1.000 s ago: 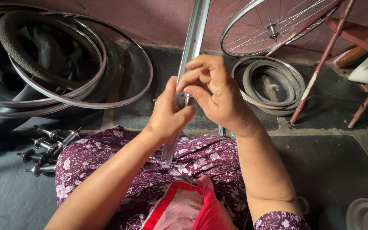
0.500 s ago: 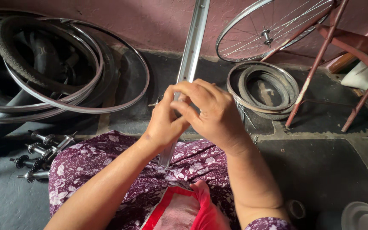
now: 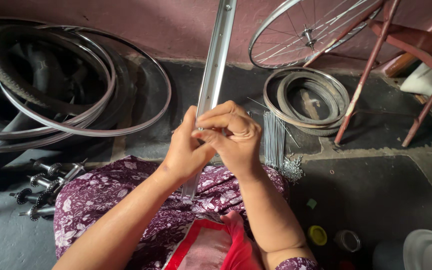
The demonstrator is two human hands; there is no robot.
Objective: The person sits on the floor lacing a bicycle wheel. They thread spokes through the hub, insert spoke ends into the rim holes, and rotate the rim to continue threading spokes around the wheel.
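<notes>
A silver bicycle rim (image 3: 216, 60) stands upright on edge on my lap, seen edge-on and running up out of the top of the view. Both hands meet on it at mid height. My left hand (image 3: 185, 150) grips the rim from the left. My right hand (image 3: 231, 135) curls over its face, fingertips pinched together at the rim's surface; whatever small part they pinch is hidden. A bundle of thin steel spokes (image 3: 274, 137) lies on the floor just right of my right hand, with a heap of small nipples (image 3: 292, 169) at its near end.
Bare rims and tyres (image 3: 71, 107) lean at the left. Several wheel hubs (image 3: 41, 187) lie by my left knee. A spoked wheel (image 3: 306, 32) leans on the wall, stacked rims (image 3: 307, 97) below it. A red-legged stool (image 3: 401, 55), small lids (image 3: 317, 234) and a white dish (image 3: 428, 250) sit right.
My view has tilted down and right, so the hands sit lower in frame. Both hands have stayed on the rim; the right hand's fingers have closed in over the rim face.
</notes>
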